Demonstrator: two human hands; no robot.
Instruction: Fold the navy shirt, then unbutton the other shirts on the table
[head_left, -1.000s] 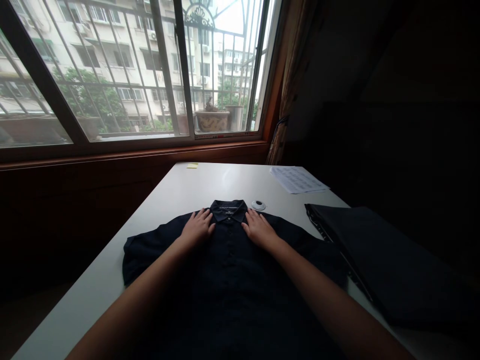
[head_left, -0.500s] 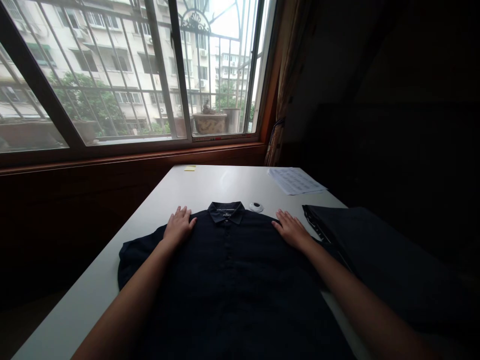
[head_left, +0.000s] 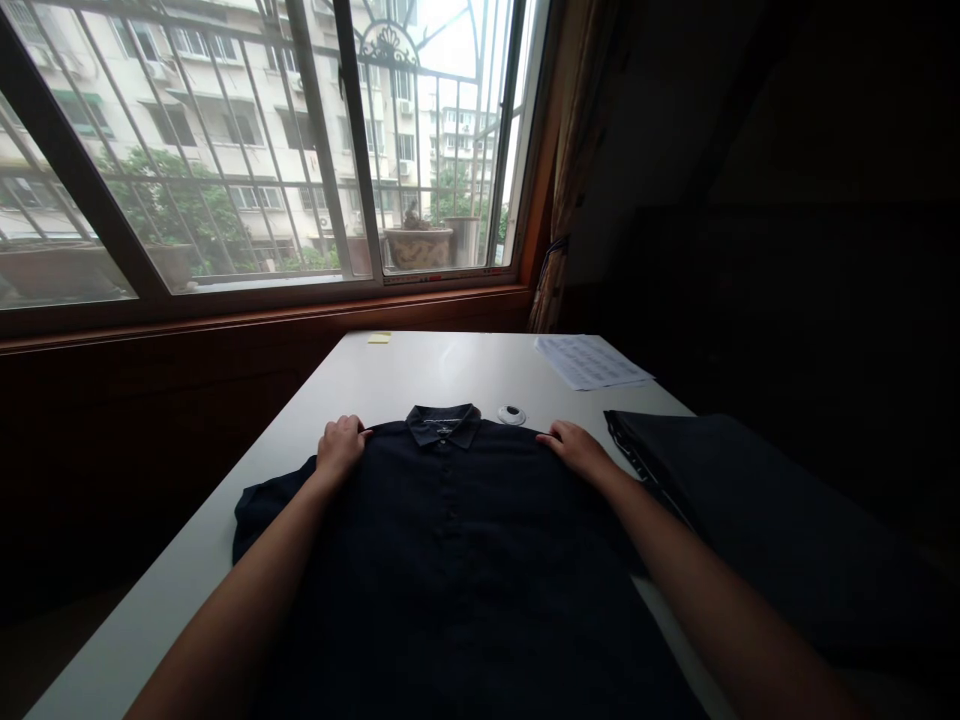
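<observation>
A dark navy collared shirt [head_left: 450, 530] lies front side up on the white table [head_left: 442, 370], its collar toward the window. My left hand [head_left: 342, 446] pinches the shirt's left shoulder seam, fingers curled over the cloth. At the opposite shoulder, my right hand [head_left: 576, 448] is closed on the fabric in the same way. The cloth between both hands is drawn fairly straight. Beyond my left hand the left sleeve spreads on the table; the right sleeve is mostly hidden by my forearm and shade. The shirt's lower part runs out of view.
A small round white object with a dark centre [head_left: 512, 414] sits just past the collar. Printed sheets [head_left: 592, 362] lie at the far right, yellow sticky notes [head_left: 379, 338] at the far left. Folded dark cloth [head_left: 735, 480] covers the table's right side. A barred window [head_left: 262, 150] stands behind.
Both hands went from lying flat with fingers spread on the shoulders to gripping the cloth there. The shirt's collar and my left hand shifted slightly left.
</observation>
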